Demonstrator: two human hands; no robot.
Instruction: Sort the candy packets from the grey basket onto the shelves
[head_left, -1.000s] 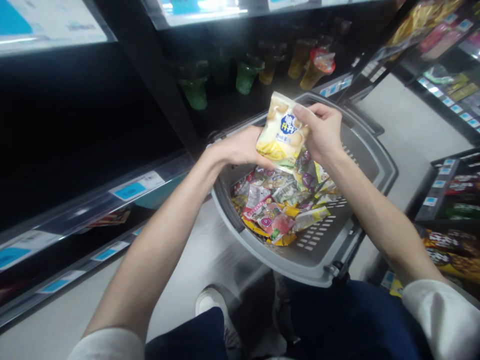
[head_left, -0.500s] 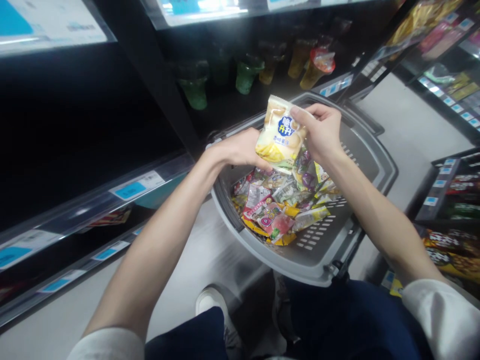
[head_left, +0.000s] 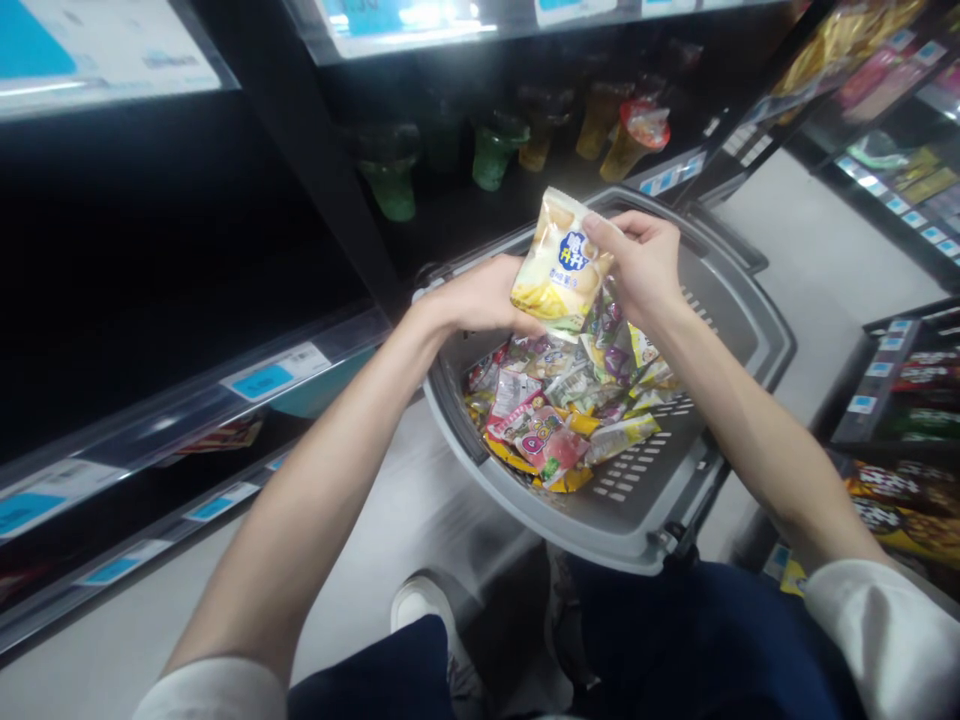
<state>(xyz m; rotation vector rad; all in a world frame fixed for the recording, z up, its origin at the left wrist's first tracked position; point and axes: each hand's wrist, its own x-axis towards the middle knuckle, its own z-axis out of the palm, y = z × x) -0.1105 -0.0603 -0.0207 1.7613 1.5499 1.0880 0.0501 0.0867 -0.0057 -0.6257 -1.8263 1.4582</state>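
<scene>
Snack packet, pale yellow with a blue badge on the front, is up above a grey basket, printed side facing the wearer and leaning a bit.

Closest to the camera you've got short white sleeves and two bare forearms reaching out. Right hand has the packet pinched at its upper right side, thumb flat on the front and fingers curled round behind. Left hand is touching the lower left, thumb along the bottom edge; its fingers go out of sight behind the wrapper, so honestly can't tell if they're closed on it.

Just below the hands, a messy heap of small shiny packets sits in the basket, with a pink one near the front. Lower down: dark blue trousers, a white shoe and pale floor.

Past the basket is a dark shelf holding a row of lidded cups, green ones then amber, one with a red lid. Way off top right, some gold bags, pretty blurry.
</scene>
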